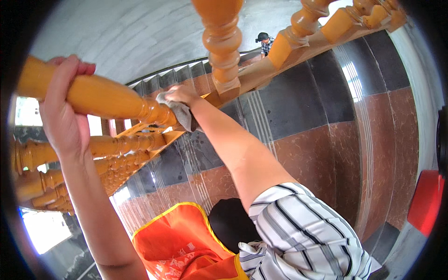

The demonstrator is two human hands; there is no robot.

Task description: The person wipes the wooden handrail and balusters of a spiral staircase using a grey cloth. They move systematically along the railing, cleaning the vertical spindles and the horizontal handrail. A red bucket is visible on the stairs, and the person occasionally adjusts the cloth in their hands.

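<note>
A varnished wooden baluster point(108, 98) of the stair railing runs across the upper left. My left hand point(68, 108) is wrapped around its thick part, fingers over the top. At the baluster's narrow turned end, my right hand point(182, 96) presses a grey cloth point(182, 113) against the wood, near the bottom rail. The cloth hangs partly below the fingers. Another turned baluster point(225, 49) stands just right of the cloth. I wear an orange apron with yellow edging point(178, 238), which bears writing, over a striped shirt.
Stairs with black and reddish-brown stone tiles point(301, 101) lie below, some with wet-looking spots. More balusters point(115, 150) line the left. A person point(266, 43) in a dark cap and checked shirt is on a lower flight. A red object point(425, 203) is at the right edge.
</note>
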